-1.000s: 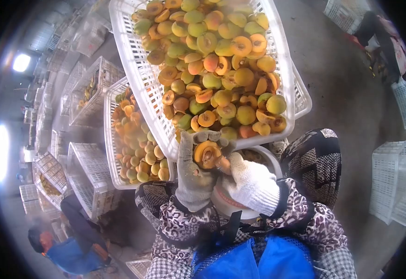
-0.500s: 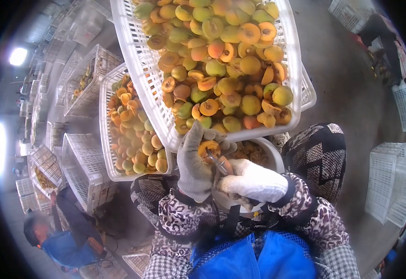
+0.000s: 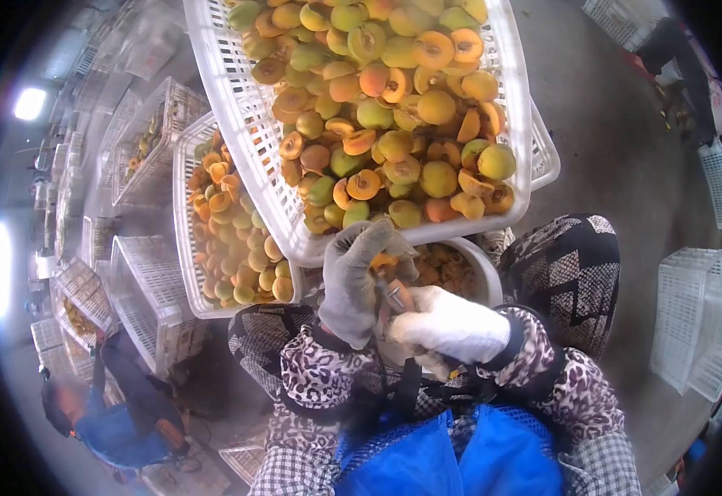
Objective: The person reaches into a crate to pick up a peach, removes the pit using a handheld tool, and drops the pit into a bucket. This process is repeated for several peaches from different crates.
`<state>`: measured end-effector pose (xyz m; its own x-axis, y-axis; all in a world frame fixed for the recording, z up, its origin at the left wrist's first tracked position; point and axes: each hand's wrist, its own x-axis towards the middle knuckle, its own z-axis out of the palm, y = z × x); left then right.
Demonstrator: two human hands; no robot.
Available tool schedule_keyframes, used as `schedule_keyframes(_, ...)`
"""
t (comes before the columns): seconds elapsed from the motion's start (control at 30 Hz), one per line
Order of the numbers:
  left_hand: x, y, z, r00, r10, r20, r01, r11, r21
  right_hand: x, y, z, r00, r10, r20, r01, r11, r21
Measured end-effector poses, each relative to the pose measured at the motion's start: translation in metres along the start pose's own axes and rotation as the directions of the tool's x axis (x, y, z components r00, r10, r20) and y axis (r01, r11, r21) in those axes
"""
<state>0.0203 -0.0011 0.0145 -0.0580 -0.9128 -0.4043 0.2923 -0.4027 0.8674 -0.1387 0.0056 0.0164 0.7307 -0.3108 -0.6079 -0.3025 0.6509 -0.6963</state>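
Note:
My left hand [image 3: 354,281], in a grey glove, is closed around a halved orange fruit [image 3: 384,261], mostly hidden by its fingers. In a white glove, my right hand [image 3: 452,325] grips a small tool [image 3: 397,295] with a metal end and an orange-brown handle, its tip at the fruit. Both hands are over a white bucket [image 3: 490,277] holding fruit scraps [image 3: 447,273]. Just beyond them stands a large white crate [image 3: 245,124] full of cut orange and green fruit [image 3: 394,145].
A second crate [image 3: 185,240] of fruit is at the left. Empty white crates stand at the left [image 3: 147,289] and right [image 3: 691,322]. A seated person [image 3: 125,430] in blue is at the lower left; another person [image 3: 683,70] is at the upper right.
The fingers of my left hand have curled further over the fruit, hiding more of it. The crates have shifted slightly left in the view.

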Motion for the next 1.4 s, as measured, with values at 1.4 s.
schedule_keyframes(1.4, 0.019, 0.015, -0.069, 0.543, 0.827, 0.146, -0.343, 0.06, 0.937, 0.042, 0.198, -0.104, 0.853, -0.521, 0.028, 0.005, -0.046, -0.999)
